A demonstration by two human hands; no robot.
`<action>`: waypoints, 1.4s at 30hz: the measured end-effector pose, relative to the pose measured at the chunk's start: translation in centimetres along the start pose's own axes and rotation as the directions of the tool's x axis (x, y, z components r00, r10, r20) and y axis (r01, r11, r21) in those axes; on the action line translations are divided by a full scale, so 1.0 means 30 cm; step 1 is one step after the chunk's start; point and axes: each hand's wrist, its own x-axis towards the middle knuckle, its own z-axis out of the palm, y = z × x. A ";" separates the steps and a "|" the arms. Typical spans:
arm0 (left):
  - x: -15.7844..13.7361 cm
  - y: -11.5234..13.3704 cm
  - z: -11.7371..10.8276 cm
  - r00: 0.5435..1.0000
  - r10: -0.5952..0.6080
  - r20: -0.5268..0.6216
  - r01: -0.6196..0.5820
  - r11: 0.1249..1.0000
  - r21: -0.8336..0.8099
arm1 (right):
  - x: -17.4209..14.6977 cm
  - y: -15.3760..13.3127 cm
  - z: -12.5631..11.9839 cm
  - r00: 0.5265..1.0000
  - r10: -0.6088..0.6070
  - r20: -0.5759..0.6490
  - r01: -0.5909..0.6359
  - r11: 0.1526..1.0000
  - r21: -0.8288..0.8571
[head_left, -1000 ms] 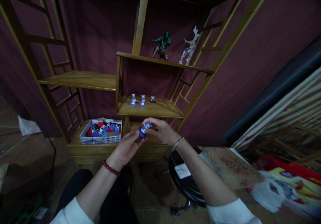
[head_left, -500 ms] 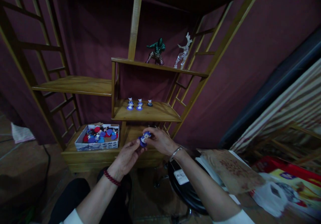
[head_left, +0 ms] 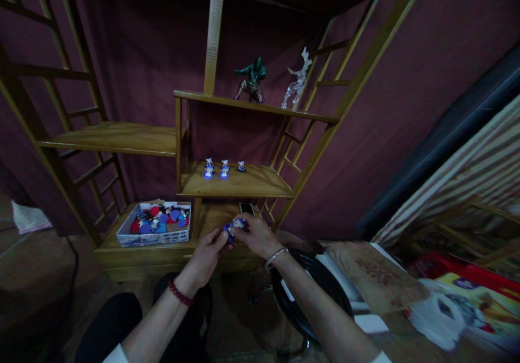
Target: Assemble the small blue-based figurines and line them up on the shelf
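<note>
Lowered small blue-based figurine (head_left: 234, 226)

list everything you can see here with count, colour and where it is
small figurine: 1, blue and white, held between both hands
figurines on round bases: 3, blue and white, middle shelf
box of figurines: 1, white box with red and blue pieces, bottom shelf, left
crouching statue: 1, dark green, top shelf
deer figure: 1, clear, top shelf, right of the statue
phone: 1, dark, bottom shelf behind the hands
shelf unit: 1, light wood, against the maroon wall
stool: 1, black, under the right forearm
left hand: red bead bracelet, on the figurine
right hand: silver bracelet, on the figurine
</note>
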 end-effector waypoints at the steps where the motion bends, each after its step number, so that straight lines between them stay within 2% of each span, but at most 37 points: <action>1: 0.003 -0.001 0.000 1.000 0.010 0.009 -0.010 1.000 0.020 | 0.003 0.002 0.001 1.000 0.012 -0.004 -0.012 1.000 -0.001; 9: 0.032 0.004 0.014 0.992 0.108 0.057 -0.118 0.970 0.211 | 0.026 0.054 0.007 0.998 0.050 -0.025 -0.048 0.996 0.074; 14: 0.048 0.016 0.030 0.991 0.123 0.057 -0.133 0.961 0.243 | 0.039 0.069 -0.001 0.997 0.060 -0.044 -0.055 0.993 0.107; 21: 0.076 0.027 0.046 0.991 0.105 0.082 -0.119 0.976 0.183 | 0.046 0.049 -0.039 0.997 -0.014 -0.078 0.018 0.999 0.050; 32: 0.125 0.048 0.080 0.995 -0.014 0.098 0.014 1.000 -0.001 | 0.076 0.054 -0.107 0.974 -0.214 -0.070 0.208 0.975 -0.080; 36: 0.151 0.053 0.097 0.990 -0.041 0.135 0.047 0.998 -0.038 | 0.089 0.047 -0.143 0.975 -0.221 -0.037 0.216 0.970 -0.114; 42: 0.201 0.058 0.115 0.983 -0.084 0.165 0.098 0.992 -0.078 | 0.112 0.069 -0.163 0.989 -0.111 -0.102 0.097 0.987 -0.127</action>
